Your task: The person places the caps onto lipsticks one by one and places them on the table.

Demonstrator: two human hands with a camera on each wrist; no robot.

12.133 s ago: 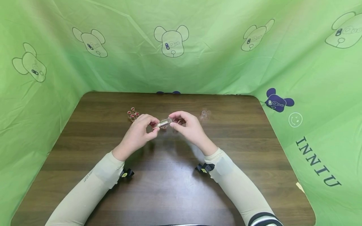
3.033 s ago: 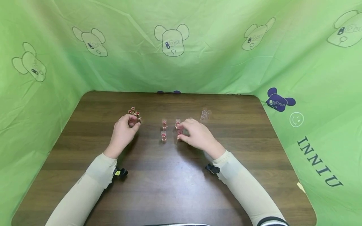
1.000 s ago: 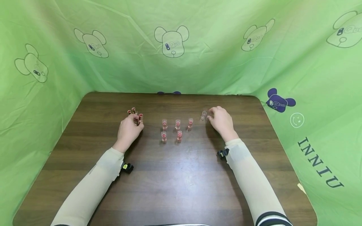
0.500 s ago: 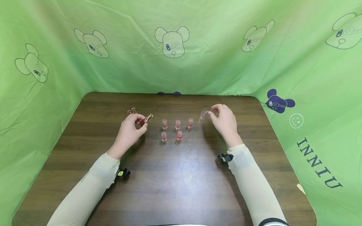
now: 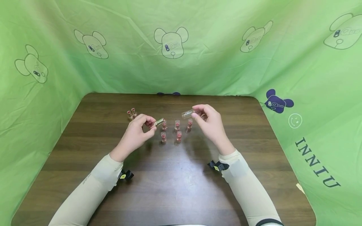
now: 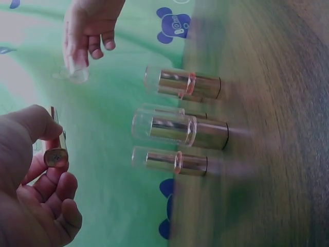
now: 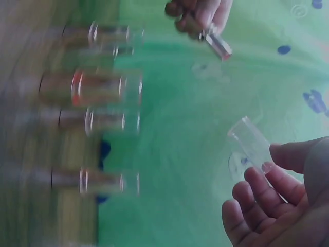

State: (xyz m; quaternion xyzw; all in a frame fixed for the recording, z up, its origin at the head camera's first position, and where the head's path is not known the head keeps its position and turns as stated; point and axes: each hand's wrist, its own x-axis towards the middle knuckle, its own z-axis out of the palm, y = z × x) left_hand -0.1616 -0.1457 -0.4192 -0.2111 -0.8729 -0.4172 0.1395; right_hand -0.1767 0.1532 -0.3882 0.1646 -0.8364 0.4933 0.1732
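My left hand [image 5: 135, 130] pinches an uncapped gold lipstick tube [image 5: 159, 122] by its base, its red tip end tilted up to the right. The right hand [image 5: 210, 124] holds a clear lipstick cap [image 5: 188, 114] between thumb and fingers, its open end towards the left. Both things are in the air, apart from each other, above the back of several capped lipsticks [image 5: 179, 137]. In the right wrist view the clear cap [image 7: 249, 141] shows whole, with the lipstick tube [image 7: 218, 45] farther off in the other hand.
Several capped lipsticks stand upright in two rows mid-table, three at the back, including one at the right end [image 5: 189, 125], and two in front. Two uncapped lipsticks [image 5: 129, 115] stand at the left. The brown wooden table [image 5: 175, 194] is enclosed by green cloth [image 5: 127, 72].
My left hand has lifted a lipstick tube from the left group and brought it rightward. The right hand has picked up a clear cap and moved left with it. More capped lipsticks stand mid-table than before.
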